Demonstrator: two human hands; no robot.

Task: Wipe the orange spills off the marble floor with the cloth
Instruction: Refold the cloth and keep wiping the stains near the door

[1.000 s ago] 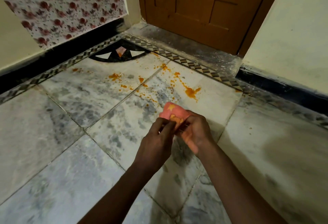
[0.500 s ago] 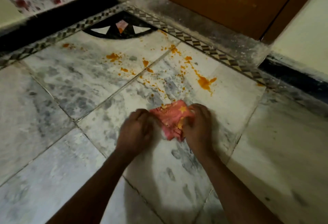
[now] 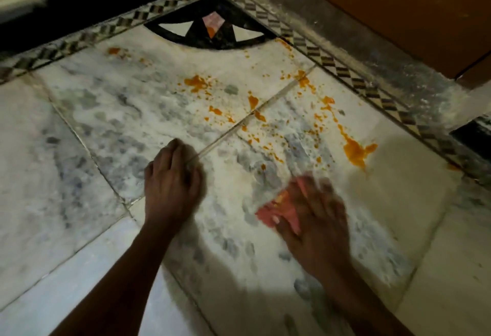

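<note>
A pink cloth (image 3: 276, 209) stained with orange lies on the marble floor (image 3: 106, 123). My right hand (image 3: 316, 218) presses flat on it with spread fingers, blurred by motion. My left hand (image 3: 172, 181) rests on the floor to the left with curled fingers and holds nothing. Orange spills spread beyond the hands: a large blot (image 3: 356, 149) at the right, a patch (image 3: 196, 83) farther back, and several small drops (image 3: 255, 117) along the tile joint.
A patterned border strip (image 3: 345, 72) runs along the floor's far edges. A black fan-shaped inlay (image 3: 210, 30) fills the corner. A brown wooden door (image 3: 398, 3) stands at the back right above a grey sill. A black skirting (image 3: 79, 0) lines the left wall.
Both hands held the cloth together; now the left hand has let go and moved left onto the floor. The right hand has brought the cloth down flat on the marble.
</note>
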